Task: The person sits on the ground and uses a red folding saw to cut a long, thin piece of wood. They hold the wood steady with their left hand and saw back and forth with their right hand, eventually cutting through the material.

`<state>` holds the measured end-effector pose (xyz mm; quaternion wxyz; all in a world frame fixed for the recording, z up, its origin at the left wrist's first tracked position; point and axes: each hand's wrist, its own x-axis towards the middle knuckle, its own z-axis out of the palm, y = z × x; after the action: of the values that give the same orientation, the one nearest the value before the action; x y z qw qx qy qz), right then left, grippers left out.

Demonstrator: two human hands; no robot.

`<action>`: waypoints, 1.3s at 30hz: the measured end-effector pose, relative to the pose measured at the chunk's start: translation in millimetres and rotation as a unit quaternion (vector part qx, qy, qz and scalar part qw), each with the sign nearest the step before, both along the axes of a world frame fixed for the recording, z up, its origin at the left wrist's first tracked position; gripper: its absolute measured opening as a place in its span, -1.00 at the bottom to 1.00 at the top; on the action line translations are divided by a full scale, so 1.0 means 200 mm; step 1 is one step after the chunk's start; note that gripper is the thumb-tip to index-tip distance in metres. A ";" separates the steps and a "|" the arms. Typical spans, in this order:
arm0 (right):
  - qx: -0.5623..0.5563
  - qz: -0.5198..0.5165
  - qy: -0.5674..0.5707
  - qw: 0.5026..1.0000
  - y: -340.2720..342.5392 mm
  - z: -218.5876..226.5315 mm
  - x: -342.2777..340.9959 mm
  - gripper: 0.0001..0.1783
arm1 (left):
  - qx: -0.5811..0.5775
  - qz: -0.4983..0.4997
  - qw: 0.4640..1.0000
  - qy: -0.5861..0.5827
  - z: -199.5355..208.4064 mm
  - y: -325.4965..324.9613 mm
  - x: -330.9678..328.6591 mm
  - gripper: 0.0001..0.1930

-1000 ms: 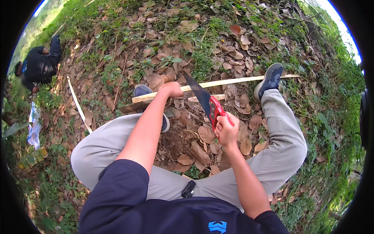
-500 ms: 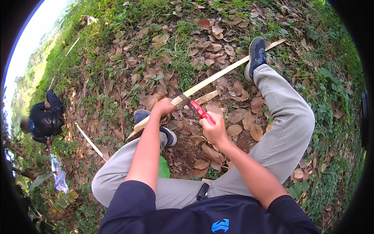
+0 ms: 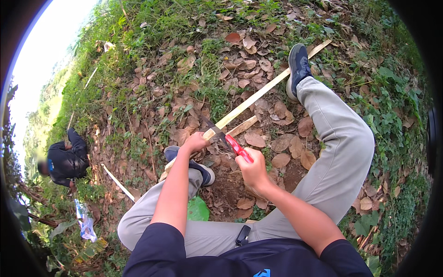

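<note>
A long pale wooden strip (image 3: 251,99) runs slantwise in front of me, its far end under my right shoe (image 3: 299,69). My left hand (image 3: 196,141) is closed around its near part, just left of a saw. My right hand (image 3: 253,167) grips the saw by its red handle (image 3: 238,148). The dark saw blade (image 3: 220,135) crosses the strip close to my left fingers; whether its teeth sit in a cut, I cannot tell. Below the strip lies a shorter piece of wood (image 3: 242,126). My left forearm partly hides the strip's near end.
Dry brown leaves (image 3: 281,143) and green plants cover the sloping ground. My bent legs (image 3: 334,138) frame the work. At the left another person (image 3: 68,159) in dark clothes crouches, near a pale stick (image 3: 117,182) and a blue-white plastic wrapper (image 3: 86,222).
The whole view has shifted a little. Both hands, the saw and the near part of the strip appear slightly lower, closer to my body. Both grips stay the same.
</note>
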<state>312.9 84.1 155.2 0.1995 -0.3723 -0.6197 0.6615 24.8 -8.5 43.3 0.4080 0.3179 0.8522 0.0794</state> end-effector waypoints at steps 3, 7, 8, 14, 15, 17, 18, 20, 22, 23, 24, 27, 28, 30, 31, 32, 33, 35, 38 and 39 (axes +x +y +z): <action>0.035 0.048 -0.024 0.998 -0.08 0.20 0.08 -0.75 | 0.024 0.011 1.000 0.009 -0.05 -0.10 -0.06 -0.59; 0.051 0.061 -0.051 0.996 -0.04 0.26 0.09 -0.75 | -0.020 0.009 1.000 0.019 0.00 -0.03 -0.02 -0.58; 0.049 0.060 -0.046 0.996 -0.03 0.26 0.07 -0.75 | -0.016 0.011 1.000 0.016 -0.02 -0.05 -0.04 -0.59; 0.043 0.073 -0.053 0.995 -0.04 0.24 0.07 -0.75 | -0.022 -0.001 0.998 0.057 0.02 -0.05 0.00 -0.62; 0.041 0.081 -0.056 0.994 -0.04 0.24 0.07 -0.75 | -0.018 -0.031 0.993 0.112 0.03 -0.05 0.02 -0.61; 0.041 0.094 -0.060 0.993 -0.04 0.25 0.06 -0.75 | -0.035 -0.061 0.983 0.167 0.06 -0.02 0.06 -0.58; 0.046 0.096 -0.062 0.992 -0.05 0.25 0.07 -0.76 | -0.034 -0.054 0.982 0.175 0.08 -0.01 0.08 -0.58; 0.059 0.103 -0.061 0.991 -0.05 0.26 0.06 -0.76 | -0.032 -0.038 0.980 0.194 0.09 -0.01 0.08 -0.58; 0.063 0.103 -0.060 0.991 -0.05 0.26 0.06 -0.76 | -0.038 -0.029 0.980 0.195 0.10 -0.01 0.09 -0.58; 0.065 0.102 -0.060 0.991 -0.05 0.26 0.06 -0.76 | -0.040 -0.024 0.980 0.195 0.10 -0.01 0.09 -0.58; 0.064 0.100 -0.057 0.991 -0.05 0.26 0.06 -0.77 | -0.044 -0.022 0.978 0.203 0.09 0.00 0.10 -0.58; 0.066 0.086 -0.045 0.993 -0.05 0.23 0.05 -0.77 | -0.059 -0.011 0.974 0.216 0.05 0.01 0.11 -0.59; 0.069 0.081 -0.036 0.994 -0.05 0.22 0.04 -0.77 | -0.071 -0.005 0.974 0.216 0.04 0.02 0.11 -0.59; 0.065 0.070 -0.029 0.995 -0.04 0.20 0.04 -0.76 | -0.088 0.012 0.971 0.220 0.02 0.02 0.11 -0.60; 0.062 0.063 -0.030 0.996 -0.03 0.20 0.04 -0.75 | -0.091 0.021 0.970 0.225 0.02 0.03 0.12 -0.60; 0.058 0.057 -0.031 0.996 -0.02 0.19 0.04 -0.75 | -0.095 0.031 0.968 0.230 0.02 0.03 0.12 -0.61; 0.047 0.047 -0.027 0.997 0.00 0.18 0.03 -0.74 | -0.094 0.026 0.968 0.231 0.02 0.04 0.12 -0.61; 0.023 0.030 -0.021 0.999 0.03 0.16 0.02 -0.72 | -0.097 0.019 0.968 0.231 0.04 0.04 0.12 -0.62; -0.001 0.037 -0.036 0.999 0.06 0.20 0.00 -0.70 | -0.071 0.009 0.975 0.212 0.04 0.01 0.09 -0.62; 0.008 0.034 -0.038 0.999 0.05 0.22 -0.02 -0.70 | -0.069 0.009 0.974 0.216 0.03 0.01 0.08 -0.63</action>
<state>309.6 94.0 198.4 0.1563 -0.3741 -0.6443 0.6484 41.7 -7.5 49.5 0.2348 0.2909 0.9263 -0.0466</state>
